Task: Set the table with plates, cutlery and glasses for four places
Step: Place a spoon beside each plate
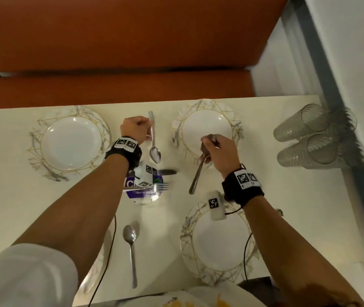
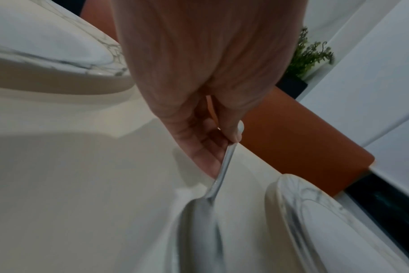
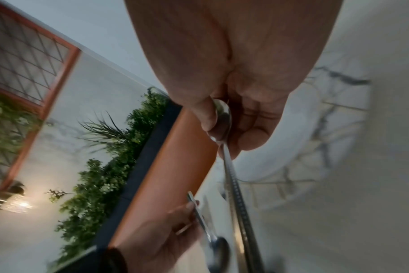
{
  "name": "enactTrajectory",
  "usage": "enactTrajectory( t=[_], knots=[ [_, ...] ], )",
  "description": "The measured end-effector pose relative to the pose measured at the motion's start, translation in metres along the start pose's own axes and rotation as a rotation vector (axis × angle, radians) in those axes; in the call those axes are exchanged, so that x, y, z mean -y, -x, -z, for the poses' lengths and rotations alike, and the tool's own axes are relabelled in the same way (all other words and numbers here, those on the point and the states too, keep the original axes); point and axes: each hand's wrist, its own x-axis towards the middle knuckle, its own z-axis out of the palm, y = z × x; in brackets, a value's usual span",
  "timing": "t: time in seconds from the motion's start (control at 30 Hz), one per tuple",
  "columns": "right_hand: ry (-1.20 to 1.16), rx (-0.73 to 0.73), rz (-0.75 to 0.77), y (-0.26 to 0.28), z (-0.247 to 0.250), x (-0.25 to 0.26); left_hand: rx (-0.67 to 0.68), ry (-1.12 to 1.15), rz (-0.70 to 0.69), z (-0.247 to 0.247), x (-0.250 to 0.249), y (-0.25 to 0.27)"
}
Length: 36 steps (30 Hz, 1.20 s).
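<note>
Left spoon (image 1: 154,138): handle pinched in the left hand (image 1: 135,128), bowl toward the person, between the two far plates (image 1: 71,144). Right spoon (image 1: 197,173): bowl end clasped in the curled right hand (image 1: 217,151) at a far plate's near rim, handle slanting down over the worktop (image 1: 10,207). Glasses (image 1: 314,138) lie right of that grip.

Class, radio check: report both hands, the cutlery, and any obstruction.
Left hand pinches a spoon between the far plates. Right hand grips a second spoon by its bowl. Glasses unplaced, far right. Nothing obstructing.
</note>
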Motion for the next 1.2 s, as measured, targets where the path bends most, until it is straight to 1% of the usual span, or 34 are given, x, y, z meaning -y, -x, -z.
enactTrajectory(
  t=[0.07, 0.17, 0.3, 0.43, 0.5, 0.6, 0.67, 0.73, 0.77, 0.83, 1.0, 1.2],
  knots=[
    [0.016, 0.003, -0.014, 0.006, 0.001, -0.012, -0.019, -0.009, -0.004, -0.002, -0.002, -0.009],
    [0.043, 0.007, -0.043, 0.012, 0.002, -0.02, -0.064, -0.084, -0.027, -0.004, -0.003, -0.017],
    [0.083, -0.01, -0.038, 0.013, 0.002, -0.026, -0.126, -0.151, -0.063, -0.006, 0.002, -0.023],
    [0.093, -0.016, -0.04, 0.011, 0.002, -0.025, -0.155, -0.215, -0.142, -0.007, 0.005, -0.021],
    [0.109, -0.02, -0.024, 0.01, 0.003, -0.025, -0.171, -0.334, -0.259, -0.004, 0.012, -0.019],
    [0.099, -0.021, 0.0, 0.009, 0.004, -0.024, -0.159, -0.624, -0.525, 0.004, 0.029, -0.008],
    [0.078, -0.026, -0.005, 0.009, 0.005, -0.025, -0.08, -0.765, -0.661, 0.01, 0.04, 0.002],
    [0.067, -0.032, -0.014, 0.009, 0.004, -0.027, 0.017, -0.866, -0.717, 0.016, 0.05, 0.01],
    [0.065, -0.032, -0.018, 0.01, 0.004, -0.027, 0.051, -0.91, -0.723, 0.017, 0.054, 0.013],
    [0.062, -0.028, -0.027, 0.011, 0.003, -0.027, 0.078, -0.976, -0.722, 0.019, 0.06, 0.017],
    [0.081, -0.023, -0.033, 0.013, 0.001, -0.031, 0.048, -0.979, -0.696, 0.014, 0.066, 0.025],
    [0.109, -0.012, -0.039, 0.016, -0.001, -0.029, 0.043, -0.983, -0.656, 0.008, 0.061, 0.026]
  ],
)
